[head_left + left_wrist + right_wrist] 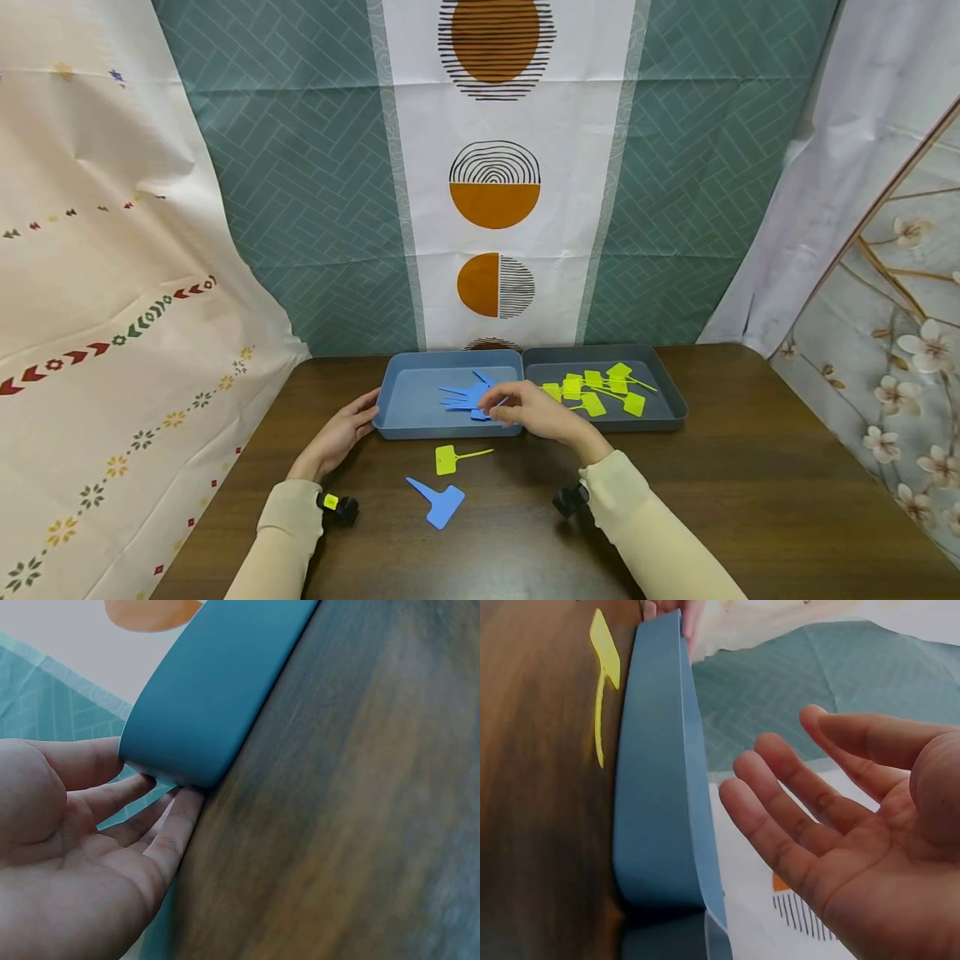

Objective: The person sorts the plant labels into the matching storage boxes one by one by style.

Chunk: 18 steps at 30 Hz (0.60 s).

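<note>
My left hand (339, 435) rests its fingertips against the left end of the blue tray (420, 432); in the left wrist view its fairly straight fingers (174, 832) touch the tray's corner. Over the right part of this tray hovers my right hand (542, 410), and the right wrist view shows its palm and loosely bent fingers (780, 840) with nothing held. Beneath it lie several blue T-shaped plant labels (459, 398), partly hidden by the hand. On the table in front are a yellow plant label (446, 460) and a blue plant label (446, 506).
A dark grey tray (667, 414) adjoins the blue tray on the right and holds several yellow plant labels (592, 405). Both stand near the back edge of the brown wooden table (750, 467). Patterned cloths (300, 208) hang behind and at the sides.
</note>
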Available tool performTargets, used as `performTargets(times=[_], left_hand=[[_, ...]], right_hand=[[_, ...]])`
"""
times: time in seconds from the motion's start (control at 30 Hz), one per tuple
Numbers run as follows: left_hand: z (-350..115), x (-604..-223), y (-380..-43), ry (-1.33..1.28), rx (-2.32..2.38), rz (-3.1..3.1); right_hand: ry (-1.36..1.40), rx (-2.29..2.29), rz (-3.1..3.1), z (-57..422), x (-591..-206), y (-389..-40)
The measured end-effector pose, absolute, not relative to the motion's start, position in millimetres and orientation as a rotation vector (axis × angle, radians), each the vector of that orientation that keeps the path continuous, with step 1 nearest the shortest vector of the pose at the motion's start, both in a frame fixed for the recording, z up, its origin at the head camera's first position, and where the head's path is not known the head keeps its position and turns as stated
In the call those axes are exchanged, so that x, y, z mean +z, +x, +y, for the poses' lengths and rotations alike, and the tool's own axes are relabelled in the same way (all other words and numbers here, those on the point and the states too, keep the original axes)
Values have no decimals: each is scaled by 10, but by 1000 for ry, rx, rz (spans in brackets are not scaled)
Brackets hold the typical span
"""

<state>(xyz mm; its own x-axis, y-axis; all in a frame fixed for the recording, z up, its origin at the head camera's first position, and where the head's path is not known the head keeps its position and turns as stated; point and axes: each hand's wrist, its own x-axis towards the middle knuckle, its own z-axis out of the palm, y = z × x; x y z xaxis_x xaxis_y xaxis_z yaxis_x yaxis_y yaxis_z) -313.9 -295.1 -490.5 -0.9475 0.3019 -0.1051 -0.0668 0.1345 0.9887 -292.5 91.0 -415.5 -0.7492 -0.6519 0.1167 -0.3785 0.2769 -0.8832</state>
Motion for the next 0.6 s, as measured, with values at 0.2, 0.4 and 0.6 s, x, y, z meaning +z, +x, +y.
performTargets(times=[0.2, 0.4, 0.6], left_hand=[[-2934, -4901, -3144, 222, 1884, 2134], [-2942, -4895, -3135, 241, 1876, 2142], [-2941, -4890, -3139, 239, 1877, 2137]], right_hand=[[-1005, -1406, 2222, 813, -4225, -2866], [-1039, -1314, 2170, 671, -4302, -2778], [-1031, -1206, 2174, 486, -4366, -2648]])
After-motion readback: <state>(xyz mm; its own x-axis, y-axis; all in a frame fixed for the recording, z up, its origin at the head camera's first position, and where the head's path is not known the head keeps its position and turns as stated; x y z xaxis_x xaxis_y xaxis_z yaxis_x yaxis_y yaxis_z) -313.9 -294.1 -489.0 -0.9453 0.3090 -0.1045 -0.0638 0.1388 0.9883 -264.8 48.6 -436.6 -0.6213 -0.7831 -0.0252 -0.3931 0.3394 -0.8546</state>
